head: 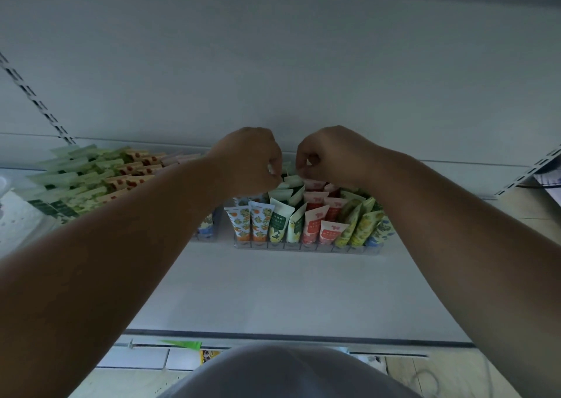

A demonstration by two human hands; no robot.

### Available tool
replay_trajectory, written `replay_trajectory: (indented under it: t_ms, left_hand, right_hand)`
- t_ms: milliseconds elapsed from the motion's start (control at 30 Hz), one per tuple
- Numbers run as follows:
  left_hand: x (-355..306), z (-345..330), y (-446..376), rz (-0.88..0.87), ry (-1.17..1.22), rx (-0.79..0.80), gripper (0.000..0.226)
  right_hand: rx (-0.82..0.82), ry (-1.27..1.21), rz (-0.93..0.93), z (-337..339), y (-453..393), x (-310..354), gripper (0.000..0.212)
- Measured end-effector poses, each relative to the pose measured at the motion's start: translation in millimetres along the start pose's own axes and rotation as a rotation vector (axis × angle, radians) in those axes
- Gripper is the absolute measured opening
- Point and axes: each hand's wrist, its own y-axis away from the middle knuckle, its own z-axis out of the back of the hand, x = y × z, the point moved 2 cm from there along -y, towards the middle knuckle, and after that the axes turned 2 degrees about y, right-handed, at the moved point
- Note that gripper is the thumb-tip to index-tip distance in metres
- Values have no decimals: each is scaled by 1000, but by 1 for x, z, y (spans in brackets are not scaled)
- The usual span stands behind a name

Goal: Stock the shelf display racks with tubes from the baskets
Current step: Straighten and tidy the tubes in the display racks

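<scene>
head: my left hand (252, 160) and right hand (329, 154) curled closed over the rack (306, 247) on the shelf (303, 291), each grip pinching at green tubes (288, 185) in its back rows | rack looks nearly full | basket (18, 221) at left holds many more

Head-worn wide-angle view, facing forward and down, close over shelf (303, 291)
</scene>
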Motion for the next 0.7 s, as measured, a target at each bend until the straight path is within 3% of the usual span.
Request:
replay_trajectory:
  t_ms: [700]
  left_hand:
    - [3,1,3,54,110,23,6]
  right_hand:
    - [-44,-73,-1,-3,8,9,10]
